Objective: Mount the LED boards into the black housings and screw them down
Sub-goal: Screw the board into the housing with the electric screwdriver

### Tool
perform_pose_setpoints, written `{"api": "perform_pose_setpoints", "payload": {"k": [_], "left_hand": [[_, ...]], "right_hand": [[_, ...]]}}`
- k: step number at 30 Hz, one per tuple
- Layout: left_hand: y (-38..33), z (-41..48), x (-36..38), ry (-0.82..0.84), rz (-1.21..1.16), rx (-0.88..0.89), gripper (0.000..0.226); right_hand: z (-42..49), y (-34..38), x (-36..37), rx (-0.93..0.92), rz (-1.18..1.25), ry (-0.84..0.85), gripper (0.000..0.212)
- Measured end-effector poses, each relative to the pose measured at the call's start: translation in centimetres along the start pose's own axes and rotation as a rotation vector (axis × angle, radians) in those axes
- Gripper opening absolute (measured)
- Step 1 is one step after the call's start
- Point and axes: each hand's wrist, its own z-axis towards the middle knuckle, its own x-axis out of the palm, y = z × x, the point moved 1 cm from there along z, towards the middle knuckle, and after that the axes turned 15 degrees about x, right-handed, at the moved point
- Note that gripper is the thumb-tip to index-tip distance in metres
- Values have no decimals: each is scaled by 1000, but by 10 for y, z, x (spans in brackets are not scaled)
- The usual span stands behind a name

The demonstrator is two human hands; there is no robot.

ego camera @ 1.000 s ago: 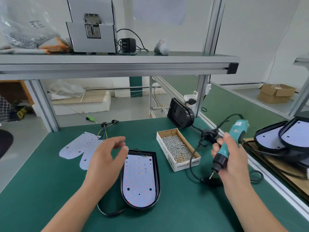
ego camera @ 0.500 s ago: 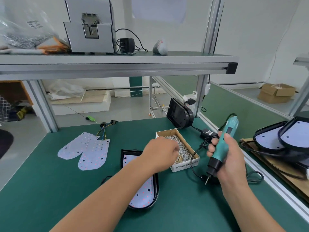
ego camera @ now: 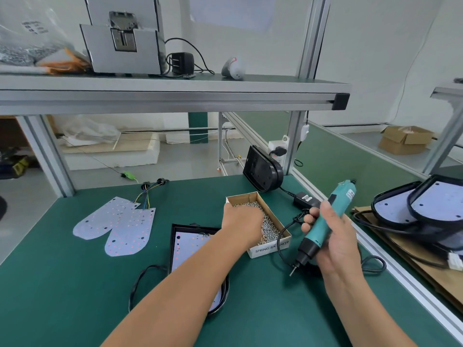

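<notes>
A black housing (ego camera: 175, 246) with a white LED board (ego camera: 186, 246) in it lies on the green bench, partly hidden by my left forearm. My left hand (ego camera: 241, 222) is down in the cardboard screw box (ego camera: 269, 247), fingers among the silver screws (ego camera: 269, 226); whether it holds one is hidden. To the right, my right hand (ego camera: 335, 244) grips a teal electric screwdriver (ego camera: 323, 226), its bit pointing down-left above the bench. Two loose LED boards (ego camera: 117, 226) with coloured wires lie at the left.
An empty black housing (ego camera: 261, 170) leans against the frame post behind the box. A power adapter (ego camera: 305, 198) and black cable (ego camera: 370, 265) lie near the screwdriver. Stacked finished housings (ego camera: 426, 209) sit on cardboard at the right. An overhead shelf (ego camera: 175, 95) spans the bench.
My left hand moved from above the housing to the right and into the screw box. My right hand brought the screwdriver slightly lower and closer to the box.
</notes>
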Motion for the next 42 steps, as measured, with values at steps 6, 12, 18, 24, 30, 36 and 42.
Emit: {"api": "perform_pose_setpoints", "payload": {"k": [6,12,18,24,30,36,42], "left_hand": [[1,-3,-5,33,-20,-9,32],[-1,-4,-7,22,-46,12,27],[3,-12,-24,-87,-210,11,27],[28,-39,-47,-267,-1037,-119,19],[45,-89,-49,-299,-1846,-268,16],[61,-127,-41,-349,-2269,-374,23],[64,-147,-36,-393,-2333,-391,15]], "right_hand": [[3,-1,-1,40,4,-22,34],[4,-3,-1,52,-3,3,26],[8,-4,-6,109,55,9,29],[5,-6,-1,101,42,32,31],[-4,-9,5,125,21,28,35],[-12,-13,20,107,87,35,22],[-16,-20,57,94,171,127,24]]}}
